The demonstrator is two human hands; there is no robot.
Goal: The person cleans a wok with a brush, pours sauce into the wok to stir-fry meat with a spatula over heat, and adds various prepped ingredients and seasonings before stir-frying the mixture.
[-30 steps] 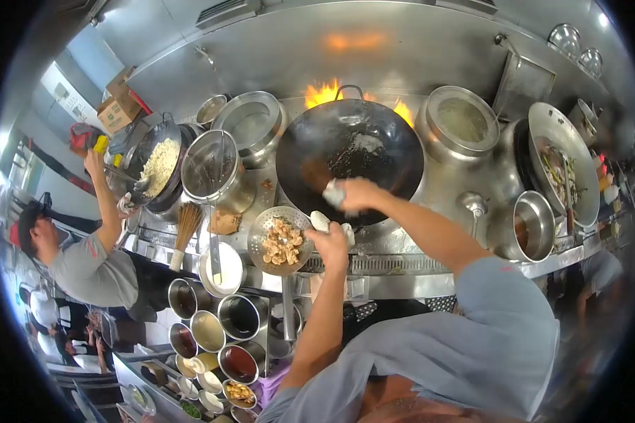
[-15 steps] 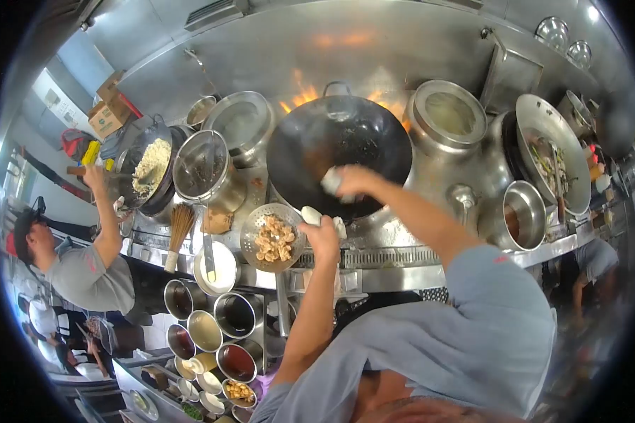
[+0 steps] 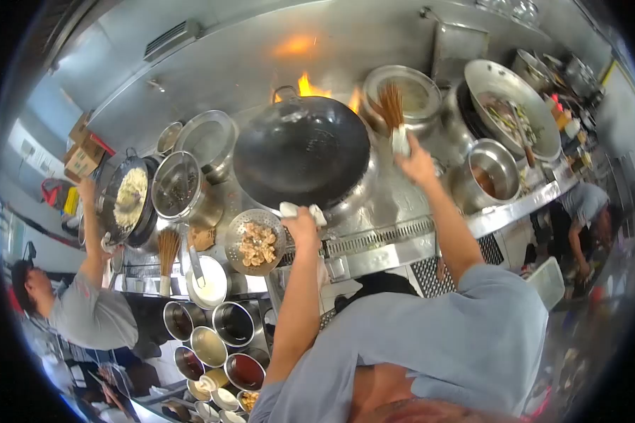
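A large dark wok (image 3: 303,158) sits over the middle burner, with no food visible inside. At its near rim my left hand (image 3: 302,227) is closed on a folded white cloth (image 3: 316,213), gripping the wok's edge through it. My right hand (image 3: 418,163) holds a bamboo wok brush (image 3: 391,104) by its pale wrapped handle, bristles upward, to the right of the wok and in front of a lidded pot (image 3: 404,77). Just left of my left hand rests a perforated skimmer (image 3: 234,238) bearing browned meat pieces (image 3: 257,245).
Flames (image 3: 310,86) rise behind the wok. A strainer pot (image 3: 183,187), a second brush (image 3: 168,254) and several sauce pots (image 3: 233,323) stand left. A co-worker (image 3: 92,310) handles another wok at far left. A steel pot (image 3: 484,176) and a large pan (image 3: 483,81) stand right.
My right hand has come out of the wok and moved right, raising the wok brush. My left hand stays on the cloth at the wok's rim. The view has shifted rightward.
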